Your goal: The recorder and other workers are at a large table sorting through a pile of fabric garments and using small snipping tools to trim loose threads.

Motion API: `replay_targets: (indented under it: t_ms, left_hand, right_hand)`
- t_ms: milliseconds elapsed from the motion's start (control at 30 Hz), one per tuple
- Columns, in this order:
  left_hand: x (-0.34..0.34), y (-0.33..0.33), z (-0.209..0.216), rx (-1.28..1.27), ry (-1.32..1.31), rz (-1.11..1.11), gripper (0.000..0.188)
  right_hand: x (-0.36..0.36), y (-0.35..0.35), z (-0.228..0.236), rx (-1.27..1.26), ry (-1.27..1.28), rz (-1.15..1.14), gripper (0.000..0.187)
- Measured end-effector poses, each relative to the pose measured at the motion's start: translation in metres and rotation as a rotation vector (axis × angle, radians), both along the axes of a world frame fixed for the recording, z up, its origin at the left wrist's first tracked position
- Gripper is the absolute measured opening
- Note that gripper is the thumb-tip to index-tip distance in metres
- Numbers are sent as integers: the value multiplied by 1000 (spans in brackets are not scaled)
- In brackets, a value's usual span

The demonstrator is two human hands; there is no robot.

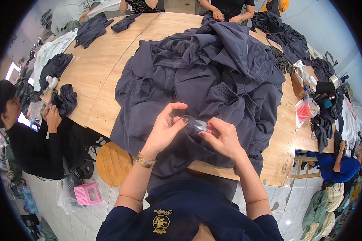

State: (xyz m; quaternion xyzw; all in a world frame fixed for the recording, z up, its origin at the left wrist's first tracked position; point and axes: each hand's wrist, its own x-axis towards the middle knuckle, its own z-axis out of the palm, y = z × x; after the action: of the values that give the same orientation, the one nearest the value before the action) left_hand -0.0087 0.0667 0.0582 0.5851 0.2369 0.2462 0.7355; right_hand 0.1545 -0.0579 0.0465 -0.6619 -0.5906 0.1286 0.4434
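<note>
Both hands meet just above the near edge of the wooden table (pixel 108 76), over a big heap of dark grey clothes (pixel 205 80) that hangs past that edge toward the person. The left hand (pixel 165 130) has its thumb and forefinger curled around one end of a small clear plastic piece (pixel 197 123), the other fingers arched loosely above. The right hand (pixel 223 138) pinches the other end, where something pink shows between its fingertips. The heap fills the middle of the table; bare wood lies open to its left, up to a smaller dark bundle (pixel 64 100) at the left edge, where another person (pixel 32 140) sits. A round wooden stool (pixel 113 162) stands below the near edge, with a pink plastic stool (pixel 87 194) on the floor beside it.
</note>
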Motion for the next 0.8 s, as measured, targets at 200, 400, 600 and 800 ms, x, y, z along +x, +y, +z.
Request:
replay_targets:
  t_ms: [200, 400, 600, 800]
  left_hand:
    - [1, 0, 4, 23, 16, -5, 31]
    - [1, -1, 3, 46, 28, -12, 31]
    - [2, -1, 2, 39, 37, -9, 31]
    - [4, 2, -11, -30, 17, 21, 28]
  right_hand:
    - [2, -2, 1, -87, -82, 44, 33]
    - [1, -1, 2, -77, -108, 42, 34]
    - [2, -1, 0, -22, -151, 36, 31]
    - [1, -2, -1, -13, -82, -73, 31]
